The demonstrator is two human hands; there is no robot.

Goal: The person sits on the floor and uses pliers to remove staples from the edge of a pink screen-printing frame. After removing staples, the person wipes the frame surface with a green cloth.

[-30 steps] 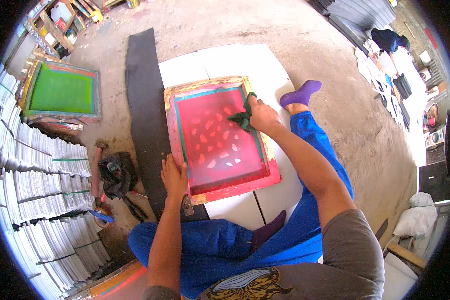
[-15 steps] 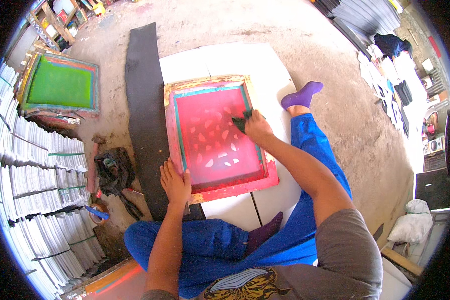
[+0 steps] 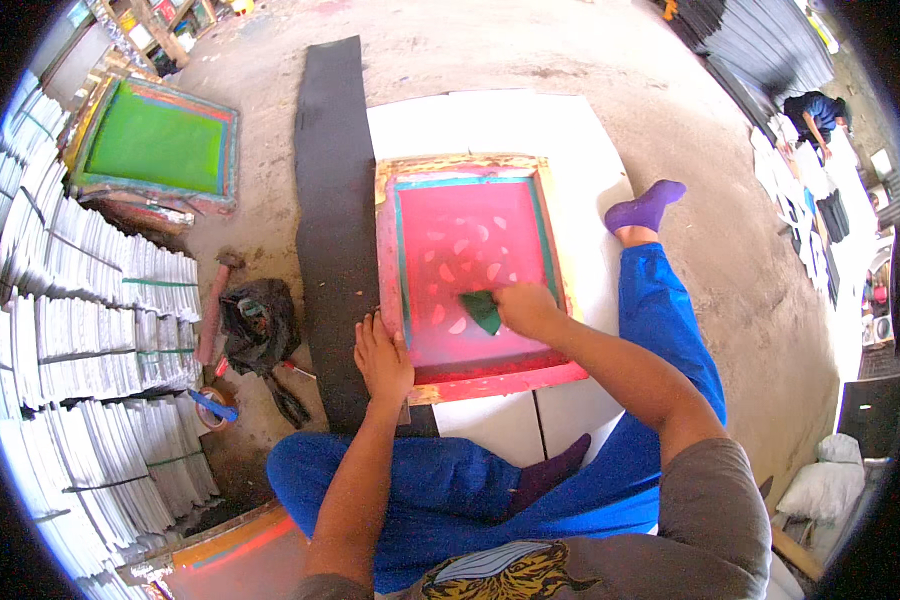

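Note:
A wooden-framed printing screen [image 3: 565, 285] with pink mesh and pale half-round shapes lies over white sheets [image 3: 490, 108] between my legs. My right hand [image 3: 530, 312] is closed on a dark green cloth [image 3: 481, 311], pressed to the mesh in its lower middle. The cloth hides part of the pattern. My left hand [image 3: 385, 360] lies with fingers stretched on the frame's lower left edge, beside a long dark strip [image 3: 335, 220], holding nothing.
A green-meshed screen [image 3: 160, 137] stands at the far left. Tied stacks of white sheets [image 3: 100, 340] line the left side, near a hammer [image 3: 216, 300], a black plastic bag [image 3: 258, 318] and a tape roll [image 3: 210, 410]. Another person [image 3: 818, 115] bends at the far right.
My right hand has moved the cloth down the mesh, from the upper right to the lower middle. My left hand stays on the frame. The whole view has shifted slightly.

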